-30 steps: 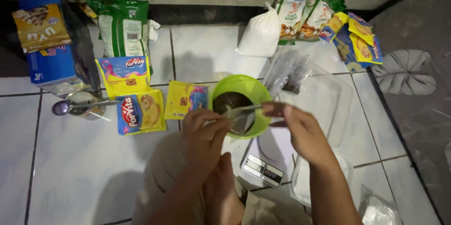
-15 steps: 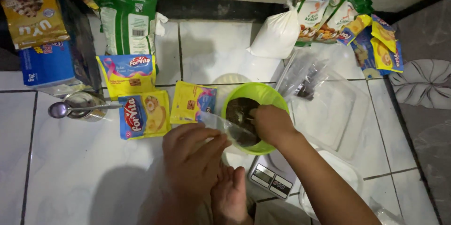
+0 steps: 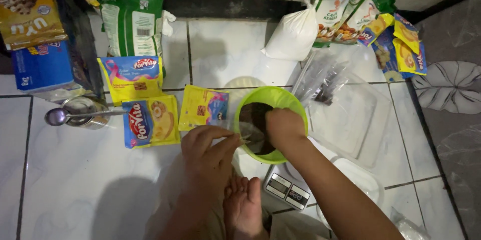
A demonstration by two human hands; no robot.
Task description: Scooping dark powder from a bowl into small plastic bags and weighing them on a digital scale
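Bare foot [image 3: 244, 205], nearest the camera, on the white tiled floor [image 3: 75, 185]. Digital scale [image 3: 286, 192] just beside it. Left hand [image 3: 208, 147]: grip pinching a clear plastic wrapper [image 3: 249, 131] at the rim of the green bowl [image 3: 290, 100]. Right hand [image 3: 284, 127]: inside the bowl over dark powder [image 3: 250, 114]; grip curled, contents not visible. Yellow sachets [image 3: 150, 120] left of the bowl. White bag [image 3: 293, 37] against the wall beyond.
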